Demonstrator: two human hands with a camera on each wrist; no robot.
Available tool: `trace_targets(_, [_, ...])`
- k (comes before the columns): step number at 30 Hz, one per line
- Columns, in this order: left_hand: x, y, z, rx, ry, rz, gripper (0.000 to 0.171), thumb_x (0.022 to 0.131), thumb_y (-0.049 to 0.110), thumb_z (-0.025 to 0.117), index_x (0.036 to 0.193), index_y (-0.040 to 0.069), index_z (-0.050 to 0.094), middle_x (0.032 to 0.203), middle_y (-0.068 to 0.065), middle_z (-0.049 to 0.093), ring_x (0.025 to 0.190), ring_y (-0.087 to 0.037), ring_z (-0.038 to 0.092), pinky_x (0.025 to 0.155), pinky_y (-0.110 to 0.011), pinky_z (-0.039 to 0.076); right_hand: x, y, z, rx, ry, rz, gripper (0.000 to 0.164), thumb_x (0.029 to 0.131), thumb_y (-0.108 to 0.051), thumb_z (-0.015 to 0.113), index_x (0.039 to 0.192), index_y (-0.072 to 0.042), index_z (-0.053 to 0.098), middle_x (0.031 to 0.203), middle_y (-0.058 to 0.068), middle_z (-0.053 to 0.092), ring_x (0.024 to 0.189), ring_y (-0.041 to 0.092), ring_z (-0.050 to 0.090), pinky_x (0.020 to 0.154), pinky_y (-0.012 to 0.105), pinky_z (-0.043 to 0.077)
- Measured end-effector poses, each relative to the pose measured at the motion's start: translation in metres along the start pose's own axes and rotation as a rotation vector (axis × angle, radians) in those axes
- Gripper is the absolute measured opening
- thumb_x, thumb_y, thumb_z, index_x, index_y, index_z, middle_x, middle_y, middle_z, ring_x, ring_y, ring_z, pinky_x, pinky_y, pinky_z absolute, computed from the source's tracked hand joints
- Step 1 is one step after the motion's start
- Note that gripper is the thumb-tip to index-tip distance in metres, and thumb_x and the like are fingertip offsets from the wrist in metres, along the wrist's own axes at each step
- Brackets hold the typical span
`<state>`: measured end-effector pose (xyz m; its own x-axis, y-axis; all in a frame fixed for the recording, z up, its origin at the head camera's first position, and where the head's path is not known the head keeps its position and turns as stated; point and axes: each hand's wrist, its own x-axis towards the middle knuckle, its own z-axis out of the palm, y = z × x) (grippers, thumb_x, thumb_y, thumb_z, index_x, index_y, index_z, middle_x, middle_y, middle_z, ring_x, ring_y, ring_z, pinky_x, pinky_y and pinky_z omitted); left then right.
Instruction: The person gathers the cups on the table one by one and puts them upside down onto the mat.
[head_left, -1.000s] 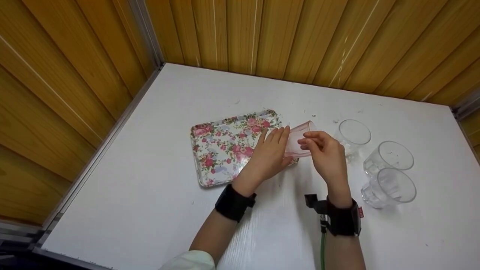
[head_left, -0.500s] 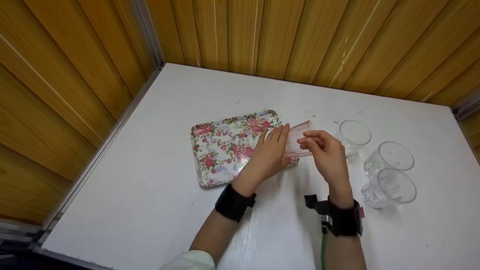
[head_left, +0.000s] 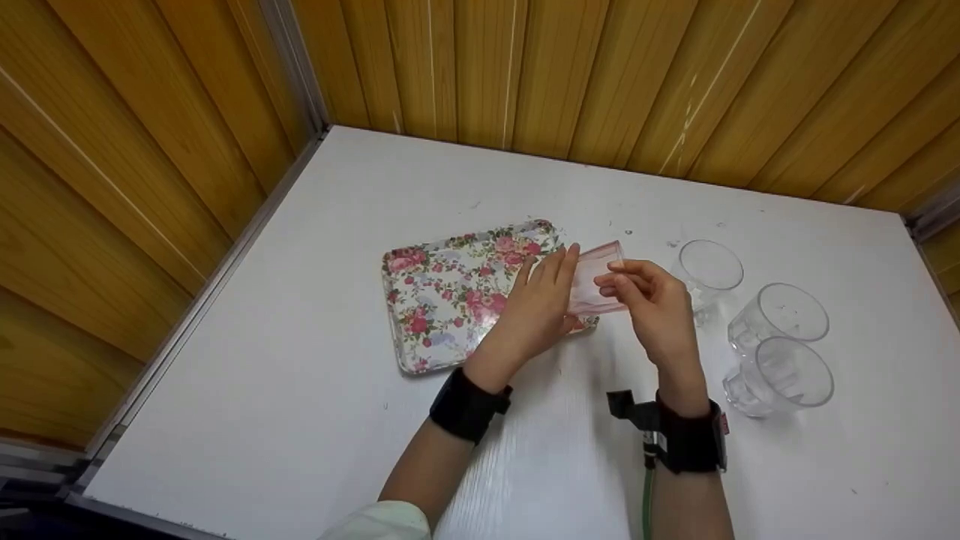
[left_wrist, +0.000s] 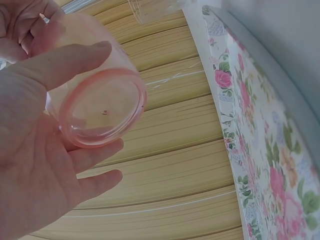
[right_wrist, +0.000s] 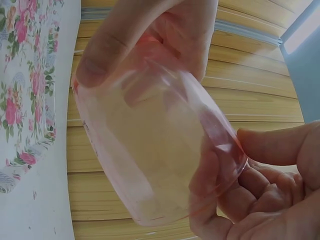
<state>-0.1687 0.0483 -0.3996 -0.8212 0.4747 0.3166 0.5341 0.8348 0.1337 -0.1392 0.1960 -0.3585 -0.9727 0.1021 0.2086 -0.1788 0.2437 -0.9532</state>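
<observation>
A see-through pink cup (head_left: 592, 292) lies tilted on its side between both hands, over the right part of a floral tray (head_left: 442, 300). My left hand (head_left: 534, 307) holds it near the base, thumb across one side and fingers behind, as the left wrist view shows with the round base (left_wrist: 102, 112) facing the camera. At the mouth end, my right hand (head_left: 661, 315) pinches the rim between thumb and fingers. In the right wrist view, a right fingertip shows through the pink wall (right_wrist: 150, 135). The left palm hides part of the cup in the head view.
Three clear glasses stand to the right: one glass (head_left: 697, 296) close behind the right hand, another glass (head_left: 742, 330) farther right, and a tilted-looking glass (head_left: 744, 386) in front of it. Wood-patterned walls (head_left: 480, 67) border the white table (head_left: 300, 300). A green cable (head_left: 647, 495) hangs from the right wrist.
The cup has turned slightly between the hands, its mouth looking narrower now. The left fingertips have crept a little toward the far side. Tray and glasses have stayed put.
</observation>
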Motion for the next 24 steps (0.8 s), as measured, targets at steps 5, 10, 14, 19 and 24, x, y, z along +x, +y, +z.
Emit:
trace_targets(5, [0.0007, -0.0007, -0.0005, -0.006, 0.014, -0.001, 0.091, 0.074, 0.028, 0.073, 0.143, 0.004, 0.019, 0.139, -0.014, 0.038, 0.127, -0.024, 0.039, 0.108, -0.042, 0.028, 0.0004, -0.0002, 0.0010, 0.070, 0.012, 0.012, 0.018, 0.088, 0.007, 0.049, 0.103, 0.014, 0.056, 0.079, -0.001, 0.069, 0.073, 0.009, 0.064, 0.072, 0.019, 0.052])
trace_targets(10, [0.0019, 0.0009, -0.0023, -0.036, -0.021, -0.025, 0.081, 0.078, 0.014, 0.065, 0.144, 0.007, 0.017, 0.140, -0.013, 0.036, 0.129, -0.024, 0.037, 0.110, -0.041, 0.025, 0.0004, -0.0005, 0.0006, 0.109, 0.013, 0.024, 0.019, 0.089, 0.007, 0.048, 0.104, 0.016, 0.054, 0.075, -0.007, 0.068, 0.072, 0.008, 0.065, 0.071, 0.019, 0.052])
trace_targets(14, [0.0012, 0.0008, -0.0024, -0.033, -0.009, -0.015, 0.084, 0.077, 0.016, 0.068, 0.144, 0.006, 0.018, 0.139, -0.013, 0.038, 0.128, -0.024, 0.038, 0.109, -0.041, 0.025, 0.0001, -0.0001, 0.0000, 0.113, 0.011, 0.022, 0.019, 0.088, 0.007, 0.048, 0.104, 0.016, 0.054, 0.075, -0.007, 0.068, 0.072, 0.009, 0.065, 0.072, 0.019, 0.052])
trace_targets(19, [-0.0001, -0.0001, -0.0016, -0.012, 0.040, 0.013, 0.083, 0.076, 0.017, 0.068, 0.143, 0.004, 0.020, 0.135, -0.014, 0.042, 0.125, -0.025, 0.042, 0.109, -0.041, 0.026, 0.0014, -0.0002, -0.0003, 0.120, 0.012, 0.012, 0.019, 0.088, 0.008, 0.048, 0.104, 0.016, 0.054, 0.074, -0.007, 0.068, 0.071, 0.008, 0.064, 0.071, 0.019, 0.051])
trace_targets(24, [-0.0006, -0.0006, -0.0014, -0.001, 0.051, 0.028, 0.083, 0.076, 0.020, 0.068, 0.142, 0.003, 0.021, 0.131, -0.014, 0.045, 0.121, -0.025, 0.045, 0.108, -0.041, 0.028, 0.0018, 0.0002, 0.0000, 0.113, 0.019, 0.021, 0.019, 0.088, 0.008, 0.048, 0.104, 0.016, 0.055, 0.074, -0.008, 0.067, 0.071, 0.009, 0.064, 0.071, 0.019, 0.051])
